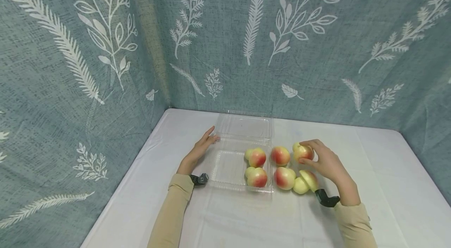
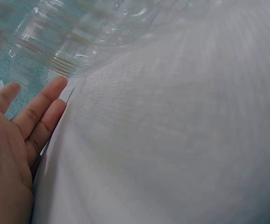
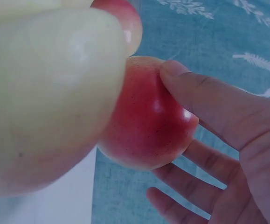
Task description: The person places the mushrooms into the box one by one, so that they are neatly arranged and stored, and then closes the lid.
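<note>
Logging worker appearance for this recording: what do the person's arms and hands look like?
The left hand and right hand are ungloved. Long beige sleeves end near the wrists, and each wrist wears a black camera.

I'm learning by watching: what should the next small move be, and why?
Probably lift the fruit in the right hand toward the box: that hand grips it, the lid lies open, and the box's left part holds no fruit.

Blue-green curtains [image 1: 225, 70] with white leaf prints [image 1: 289, 91] behind and beside a broad white tabletop [image 1: 384, 177].
</note>
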`<action>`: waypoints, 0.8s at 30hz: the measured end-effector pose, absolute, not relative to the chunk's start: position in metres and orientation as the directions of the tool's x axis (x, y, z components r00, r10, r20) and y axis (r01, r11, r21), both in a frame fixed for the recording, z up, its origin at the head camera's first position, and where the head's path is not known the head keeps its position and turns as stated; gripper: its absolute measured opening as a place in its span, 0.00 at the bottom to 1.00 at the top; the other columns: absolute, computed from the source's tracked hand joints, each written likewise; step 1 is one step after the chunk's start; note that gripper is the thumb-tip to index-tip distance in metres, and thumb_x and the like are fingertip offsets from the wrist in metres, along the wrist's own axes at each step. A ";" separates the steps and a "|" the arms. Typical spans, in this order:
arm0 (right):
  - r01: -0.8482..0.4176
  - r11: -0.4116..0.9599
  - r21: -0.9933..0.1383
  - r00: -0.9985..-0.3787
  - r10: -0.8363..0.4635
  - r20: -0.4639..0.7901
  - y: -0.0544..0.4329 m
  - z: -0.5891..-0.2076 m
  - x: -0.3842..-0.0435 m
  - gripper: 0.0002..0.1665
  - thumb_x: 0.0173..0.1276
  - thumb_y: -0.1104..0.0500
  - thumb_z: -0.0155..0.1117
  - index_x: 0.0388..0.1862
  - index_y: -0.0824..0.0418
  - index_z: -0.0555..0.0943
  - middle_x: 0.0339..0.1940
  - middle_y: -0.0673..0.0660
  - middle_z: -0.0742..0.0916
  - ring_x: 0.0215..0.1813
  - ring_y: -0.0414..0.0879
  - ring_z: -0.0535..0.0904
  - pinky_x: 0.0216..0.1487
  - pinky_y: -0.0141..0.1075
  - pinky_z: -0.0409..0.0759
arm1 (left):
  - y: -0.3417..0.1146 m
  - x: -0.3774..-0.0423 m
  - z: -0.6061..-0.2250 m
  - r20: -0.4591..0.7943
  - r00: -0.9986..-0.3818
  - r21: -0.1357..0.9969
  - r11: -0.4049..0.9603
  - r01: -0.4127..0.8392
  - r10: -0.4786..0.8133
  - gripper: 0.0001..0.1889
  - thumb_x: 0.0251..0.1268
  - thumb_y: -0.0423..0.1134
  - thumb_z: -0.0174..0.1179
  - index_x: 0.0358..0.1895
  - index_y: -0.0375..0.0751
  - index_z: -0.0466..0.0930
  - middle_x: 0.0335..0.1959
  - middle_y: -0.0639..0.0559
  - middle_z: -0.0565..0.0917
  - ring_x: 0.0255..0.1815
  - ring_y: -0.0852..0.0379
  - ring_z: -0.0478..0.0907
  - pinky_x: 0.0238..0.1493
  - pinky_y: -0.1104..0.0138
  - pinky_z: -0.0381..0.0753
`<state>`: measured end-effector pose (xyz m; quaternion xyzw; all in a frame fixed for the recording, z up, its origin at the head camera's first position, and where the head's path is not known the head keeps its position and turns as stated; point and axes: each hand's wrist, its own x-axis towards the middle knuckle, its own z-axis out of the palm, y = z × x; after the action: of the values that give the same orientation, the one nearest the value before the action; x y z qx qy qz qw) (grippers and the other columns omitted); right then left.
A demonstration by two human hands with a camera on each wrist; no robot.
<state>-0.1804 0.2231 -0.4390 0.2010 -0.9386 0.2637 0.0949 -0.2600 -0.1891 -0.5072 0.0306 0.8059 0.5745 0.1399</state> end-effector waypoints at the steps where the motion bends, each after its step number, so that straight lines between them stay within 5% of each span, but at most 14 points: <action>1: -0.426 0.780 -0.459 -0.902 -0.326 0.283 0.223 -0.438 -0.180 0.30 0.53 0.54 0.72 0.54 0.62 0.76 0.51 0.61 0.79 0.52 0.60 0.76 0.47 0.56 0.73 | -0.189 -0.260 -0.507 -0.189 -0.958 0.935 0.339 -0.108 0.215 0.32 0.71 0.57 0.42 0.74 0.61 0.42 0.67 0.43 0.66 0.70 0.41 0.56 0.68 0.40 0.40; 24: -0.479 0.752 -0.452 -0.874 -0.362 0.323 0.197 -0.420 -0.178 0.30 0.54 0.52 0.72 0.55 0.59 0.75 0.51 0.57 0.80 0.53 0.56 0.77 0.50 0.53 0.75 | -0.189 -0.260 -0.507 -0.197 -0.959 0.933 0.341 -0.120 0.203 0.33 0.68 0.58 0.46 0.73 0.66 0.45 0.67 0.45 0.67 0.70 0.44 0.58 0.69 0.42 0.43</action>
<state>-0.1784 0.1970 -0.4203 0.2261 -0.9298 0.2696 0.1081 -0.2602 -0.1893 -0.5066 0.0259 0.8066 0.5735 0.1406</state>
